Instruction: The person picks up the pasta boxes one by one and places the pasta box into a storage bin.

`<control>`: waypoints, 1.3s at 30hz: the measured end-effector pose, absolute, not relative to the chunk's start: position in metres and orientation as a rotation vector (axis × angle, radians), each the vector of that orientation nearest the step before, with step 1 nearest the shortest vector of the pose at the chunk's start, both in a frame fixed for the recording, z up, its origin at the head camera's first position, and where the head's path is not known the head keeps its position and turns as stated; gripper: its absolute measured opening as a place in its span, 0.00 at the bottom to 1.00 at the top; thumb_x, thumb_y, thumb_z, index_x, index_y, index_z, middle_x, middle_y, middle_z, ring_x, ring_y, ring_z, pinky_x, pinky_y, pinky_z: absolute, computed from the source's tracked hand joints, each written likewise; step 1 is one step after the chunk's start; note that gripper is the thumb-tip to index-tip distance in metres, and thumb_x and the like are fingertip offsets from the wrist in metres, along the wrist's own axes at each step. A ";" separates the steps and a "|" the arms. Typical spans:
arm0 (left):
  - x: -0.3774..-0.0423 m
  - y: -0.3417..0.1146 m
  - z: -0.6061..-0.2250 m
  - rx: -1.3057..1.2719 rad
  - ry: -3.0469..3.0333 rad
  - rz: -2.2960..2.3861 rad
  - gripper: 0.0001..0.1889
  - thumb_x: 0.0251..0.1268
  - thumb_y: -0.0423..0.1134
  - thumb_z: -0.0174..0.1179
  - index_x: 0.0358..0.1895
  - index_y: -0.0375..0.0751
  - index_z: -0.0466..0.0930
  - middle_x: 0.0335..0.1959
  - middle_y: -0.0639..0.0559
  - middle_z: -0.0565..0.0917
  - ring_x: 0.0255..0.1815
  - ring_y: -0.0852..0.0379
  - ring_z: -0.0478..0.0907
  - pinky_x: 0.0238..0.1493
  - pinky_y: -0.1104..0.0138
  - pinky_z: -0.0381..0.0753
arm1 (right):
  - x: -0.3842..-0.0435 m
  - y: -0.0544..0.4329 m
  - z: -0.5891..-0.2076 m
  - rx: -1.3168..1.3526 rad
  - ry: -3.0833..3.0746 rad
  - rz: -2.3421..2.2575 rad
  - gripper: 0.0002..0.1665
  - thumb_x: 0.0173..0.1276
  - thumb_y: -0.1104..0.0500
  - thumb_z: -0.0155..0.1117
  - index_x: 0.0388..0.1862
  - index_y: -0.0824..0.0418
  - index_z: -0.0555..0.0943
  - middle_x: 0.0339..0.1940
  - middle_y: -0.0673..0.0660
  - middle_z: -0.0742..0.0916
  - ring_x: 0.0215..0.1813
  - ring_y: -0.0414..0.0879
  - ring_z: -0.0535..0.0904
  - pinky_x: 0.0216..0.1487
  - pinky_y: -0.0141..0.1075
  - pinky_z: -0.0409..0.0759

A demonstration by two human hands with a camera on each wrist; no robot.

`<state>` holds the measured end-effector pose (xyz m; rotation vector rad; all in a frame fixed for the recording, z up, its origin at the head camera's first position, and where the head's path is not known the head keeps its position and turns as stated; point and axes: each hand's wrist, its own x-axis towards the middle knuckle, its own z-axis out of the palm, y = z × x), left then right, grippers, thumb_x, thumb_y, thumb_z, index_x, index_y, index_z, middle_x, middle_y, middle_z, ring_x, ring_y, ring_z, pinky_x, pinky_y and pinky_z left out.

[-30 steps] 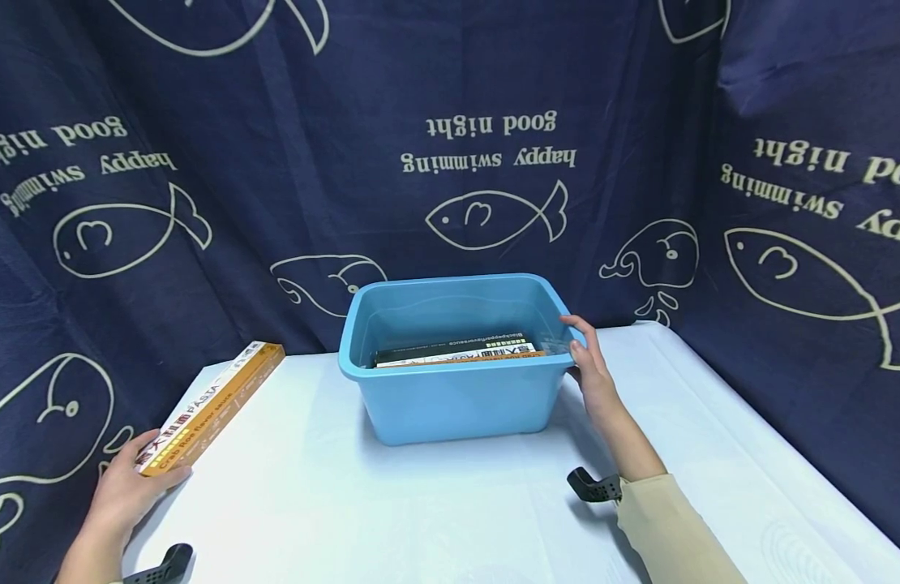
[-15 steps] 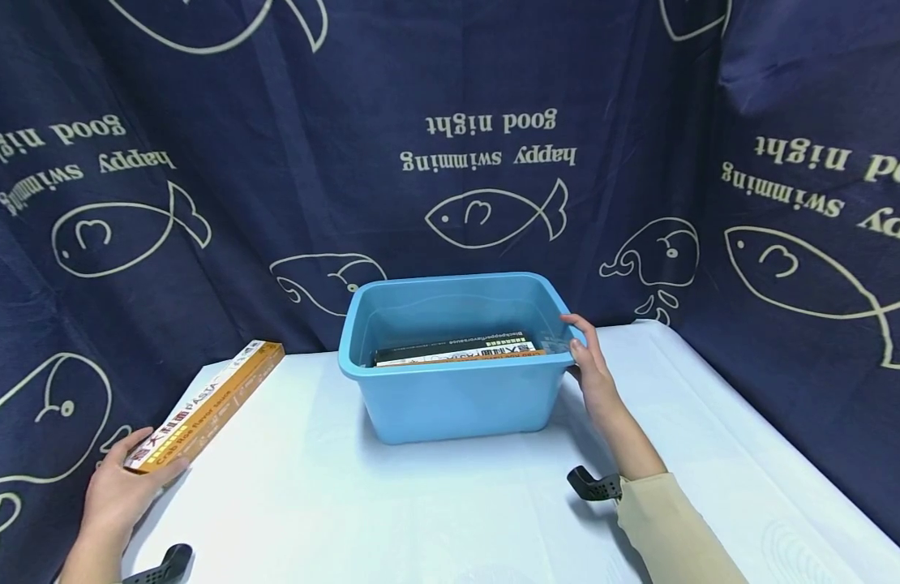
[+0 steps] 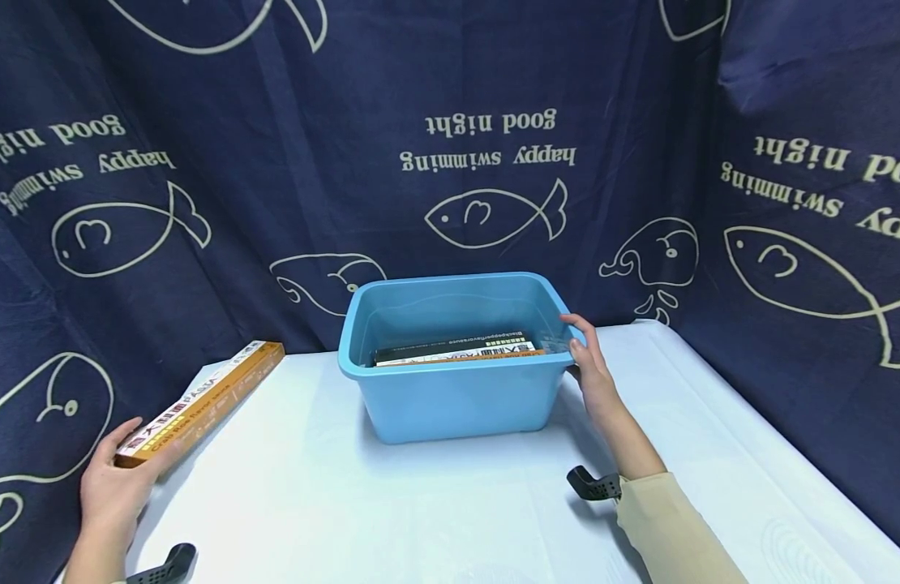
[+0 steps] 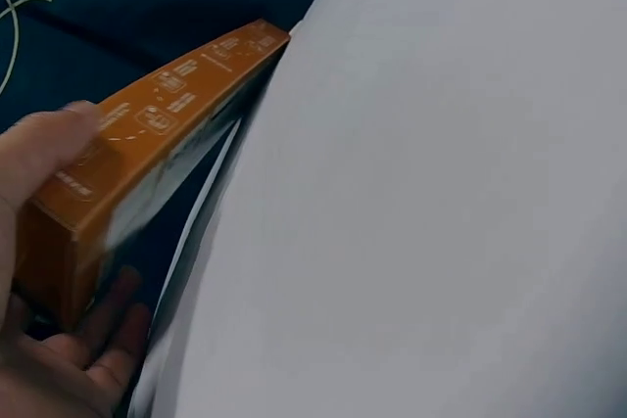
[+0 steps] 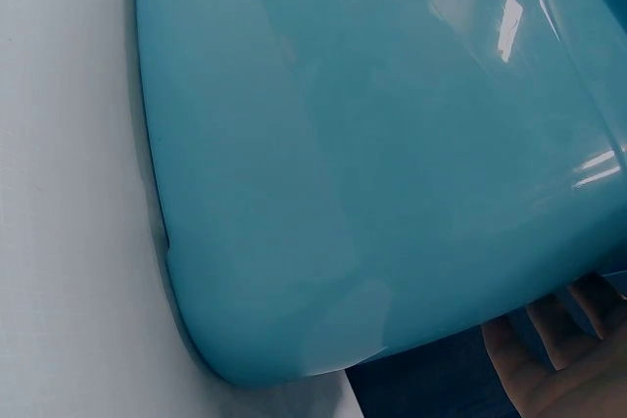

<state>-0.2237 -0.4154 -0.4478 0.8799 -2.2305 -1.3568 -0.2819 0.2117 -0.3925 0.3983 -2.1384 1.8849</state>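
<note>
My left hand (image 3: 114, 491) grips the near end of a long orange-and-white pasta box (image 3: 220, 397) at the table's left edge. In the left wrist view, the thumb lies on the box's orange side (image 4: 162, 110), and the other fingers are below its near end, which sticks out past the table edge. A blue plastic bin (image 3: 457, 405) stands mid-table. My right hand (image 3: 594, 369) holds its rim at the right end. In the right wrist view, the bin's wall (image 5: 343, 163) fills most of the picture, with the right-hand fingers (image 5: 509, 359) at its lower right.
Inside the bin lie a black box (image 3: 457, 347) and other pasta boxes, partly hidden by the front rim. A white cloth (image 3: 333, 503) covers the table. Dark blue curtains (image 3: 494, 73) with fish prints hang behind and on both sides.
My left hand shifts slightly left and up along the pasta box, and the box's near end has swung a little to the left. The right hand and the bin have not moved.
</note>
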 end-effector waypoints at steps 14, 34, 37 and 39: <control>-0.222 -0.411 -0.445 0.775 -1.651 -1.764 0.38 0.56 0.33 0.73 0.69 0.66 0.71 0.70 0.64 0.68 0.67 0.68 0.65 0.52 0.91 0.69 | -0.283 0.211 -0.394 0.418 -2.133 1.888 0.32 0.77 0.46 0.35 0.77 0.50 0.54 0.82 0.58 0.51 0.82 0.63 0.47 0.75 0.72 0.45; -0.219 -0.409 -0.440 0.575 -1.236 -1.978 0.39 0.50 0.19 0.70 0.67 0.51 0.75 0.62 0.60 0.74 0.58 0.62 0.73 0.23 0.77 0.81 | -0.282 0.212 -0.393 0.402 -2.142 1.887 0.31 0.77 0.47 0.35 0.77 0.48 0.54 0.83 0.56 0.51 0.82 0.62 0.47 0.75 0.72 0.46; -0.220 -0.408 -0.438 0.518 -1.185 -2.013 0.38 0.51 0.17 0.69 0.66 0.49 0.75 0.60 0.57 0.74 0.57 0.62 0.75 0.24 0.75 0.83 | -0.281 0.211 -0.393 0.402 -2.138 1.885 0.31 0.77 0.47 0.35 0.77 0.48 0.54 0.83 0.56 0.51 0.82 0.62 0.47 0.75 0.72 0.46; -0.220 -0.406 -0.437 0.479 -1.144 -2.035 0.37 0.50 0.15 0.67 0.65 0.46 0.75 0.60 0.55 0.74 0.57 0.60 0.75 0.25 0.74 0.83 | -0.281 0.211 -0.393 0.403 -2.137 1.887 0.31 0.77 0.47 0.35 0.77 0.49 0.54 0.83 0.57 0.51 0.82 0.62 0.47 0.75 0.72 0.46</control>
